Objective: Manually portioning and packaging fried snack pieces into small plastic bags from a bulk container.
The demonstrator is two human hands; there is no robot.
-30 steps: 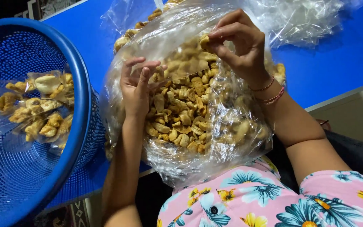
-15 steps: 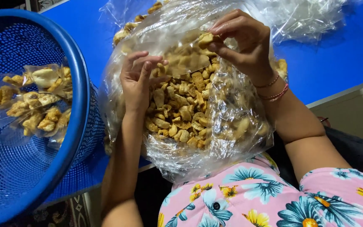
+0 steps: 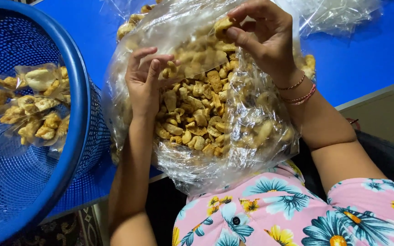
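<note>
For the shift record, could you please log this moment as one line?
left hand: on bag | right hand: pinching snack piece | basket: small packs

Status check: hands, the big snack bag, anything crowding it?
Left hand flat against big clear snack bag. Right hand pinching one snack piece. Blue basket touches bag's left side.

Blue table (image 3: pixel 370 50); patterned rug (image 3: pixel 69 228) on floor.

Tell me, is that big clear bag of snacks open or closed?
Open: the left hand reaches inside the big clear bag among the fried snacks, and the right hand pinches one piece.
</note>
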